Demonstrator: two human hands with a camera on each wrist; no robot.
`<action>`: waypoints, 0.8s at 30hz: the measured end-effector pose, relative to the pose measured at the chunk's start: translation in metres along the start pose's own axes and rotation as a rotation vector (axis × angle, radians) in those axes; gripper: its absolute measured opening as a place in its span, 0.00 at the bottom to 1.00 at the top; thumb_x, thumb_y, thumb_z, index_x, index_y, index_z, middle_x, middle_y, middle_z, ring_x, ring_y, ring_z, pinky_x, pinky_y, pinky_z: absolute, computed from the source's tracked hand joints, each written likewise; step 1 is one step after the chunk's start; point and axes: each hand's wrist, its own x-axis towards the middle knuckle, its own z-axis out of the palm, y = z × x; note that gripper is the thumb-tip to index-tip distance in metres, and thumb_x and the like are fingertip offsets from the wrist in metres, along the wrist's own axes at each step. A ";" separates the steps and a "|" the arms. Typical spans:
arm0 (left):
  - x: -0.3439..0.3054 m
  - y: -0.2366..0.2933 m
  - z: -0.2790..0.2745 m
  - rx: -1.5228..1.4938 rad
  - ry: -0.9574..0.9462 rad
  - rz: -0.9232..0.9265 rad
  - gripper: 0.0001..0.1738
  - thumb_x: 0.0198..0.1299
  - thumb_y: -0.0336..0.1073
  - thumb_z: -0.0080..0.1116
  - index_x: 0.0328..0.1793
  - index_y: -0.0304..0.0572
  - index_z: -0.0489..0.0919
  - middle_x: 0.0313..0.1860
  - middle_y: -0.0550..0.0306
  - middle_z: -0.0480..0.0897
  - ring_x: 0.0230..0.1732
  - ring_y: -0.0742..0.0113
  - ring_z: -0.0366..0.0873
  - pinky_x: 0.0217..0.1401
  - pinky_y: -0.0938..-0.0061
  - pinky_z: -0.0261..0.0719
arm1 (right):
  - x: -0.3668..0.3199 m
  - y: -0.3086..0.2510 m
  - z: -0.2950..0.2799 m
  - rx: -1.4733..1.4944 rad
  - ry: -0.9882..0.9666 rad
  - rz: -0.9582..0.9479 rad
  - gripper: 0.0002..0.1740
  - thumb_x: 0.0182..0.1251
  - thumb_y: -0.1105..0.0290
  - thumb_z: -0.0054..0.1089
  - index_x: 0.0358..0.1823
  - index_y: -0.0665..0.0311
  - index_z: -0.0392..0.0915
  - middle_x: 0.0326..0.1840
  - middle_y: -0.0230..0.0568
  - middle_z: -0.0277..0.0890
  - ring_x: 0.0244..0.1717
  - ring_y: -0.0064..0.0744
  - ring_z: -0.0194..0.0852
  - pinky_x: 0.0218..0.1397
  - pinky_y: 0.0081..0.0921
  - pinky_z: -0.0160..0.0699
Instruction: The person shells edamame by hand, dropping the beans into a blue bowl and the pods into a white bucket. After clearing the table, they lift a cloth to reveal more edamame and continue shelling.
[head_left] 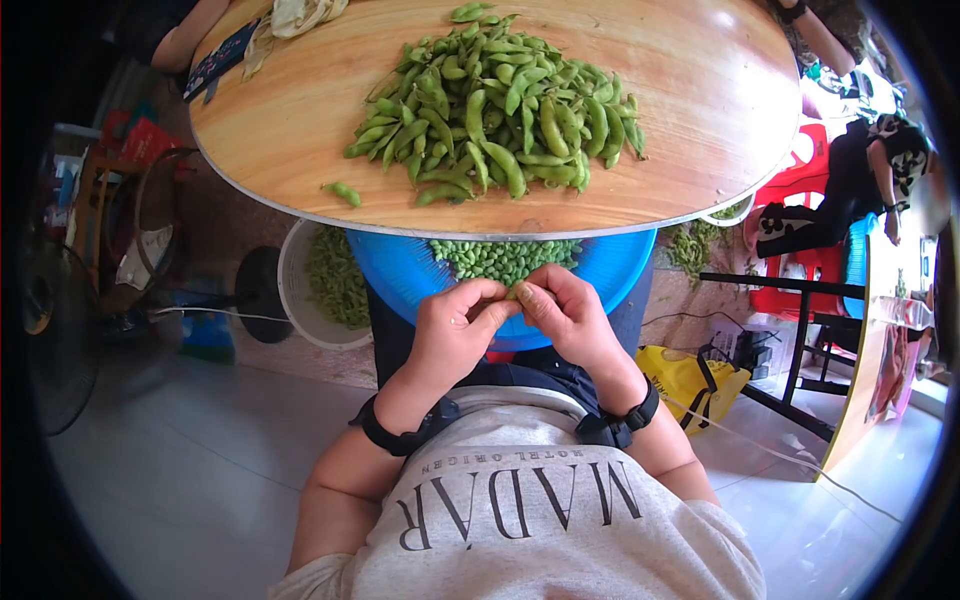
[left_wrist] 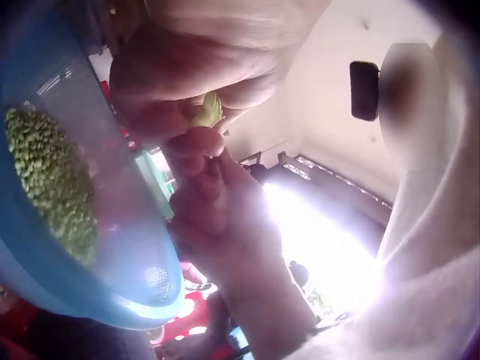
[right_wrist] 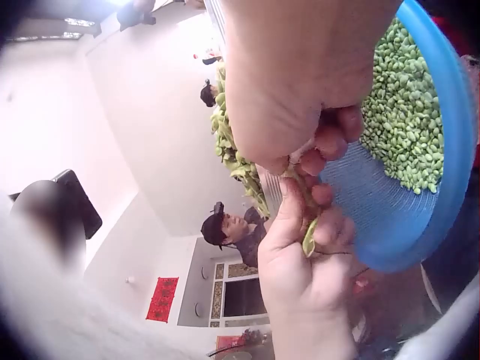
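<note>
Both hands meet over a blue plastic basin (head_left: 388, 275) and pinch one green soybean pod between them. My left hand (head_left: 452, 330) grips one end of the pod (right_wrist: 309, 238) with thumb and fingers. The right hand (head_left: 572, 318) pinches the other part, thumb bent against it. In the left wrist view a pale green piece of the pod (left_wrist: 210, 110) shows between the fingers. Shelled green beans (right_wrist: 405, 105) lie in the basin below the hands; the fingers hide much of the pod.
A heap of unshelled pods (head_left: 500, 110) sits on the round wooden table (head_left: 270, 130), with a single pod (head_left: 343, 193) apart. Left of the basin stands a white bucket (head_left: 297, 290) of green husks. A yellow bag (head_left: 690, 385) is on the floor at right. Other people are around the table.
</note>
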 end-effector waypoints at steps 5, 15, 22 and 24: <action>0.011 0.003 -0.004 -0.383 -0.059 -0.278 0.08 0.59 0.33 0.54 0.34 0.35 0.78 0.24 0.56 0.78 0.18 0.78 0.68 0.18 0.86 0.63 | 0.000 0.005 -0.008 0.011 -0.021 -0.077 0.11 0.66 0.66 0.52 0.32 0.68 0.71 0.20 0.30 0.68 0.22 0.16 0.63 0.24 0.17 0.63; 0.018 0.003 0.002 -0.178 -0.034 -0.246 0.06 0.58 0.28 0.52 0.32 0.34 0.77 0.21 0.57 0.78 0.16 0.80 0.68 0.16 0.87 0.62 | 0.017 0.012 -0.016 -0.009 0.002 -0.002 0.15 0.55 0.64 0.65 0.35 0.68 0.73 0.25 0.31 0.73 0.29 0.17 0.67 0.32 0.16 0.69; 0.021 -0.004 -0.003 -0.181 -0.062 -0.289 0.07 0.59 0.30 0.52 0.32 0.34 0.77 0.23 0.55 0.79 0.16 0.78 0.70 0.18 0.85 0.65 | 0.029 0.016 -0.025 0.016 -0.141 0.070 0.08 0.52 0.73 0.60 0.33 0.68 0.76 0.24 0.30 0.72 0.28 0.16 0.67 0.31 0.18 0.69; 0.023 -0.004 -0.005 -0.203 -0.065 -0.328 0.07 0.60 0.30 0.51 0.32 0.34 0.77 0.25 0.54 0.79 0.17 0.76 0.71 0.20 0.84 0.66 | 0.031 0.022 -0.023 0.003 -0.140 0.053 0.08 0.50 0.75 0.58 0.33 0.68 0.77 0.23 0.32 0.73 0.27 0.16 0.67 0.30 0.18 0.69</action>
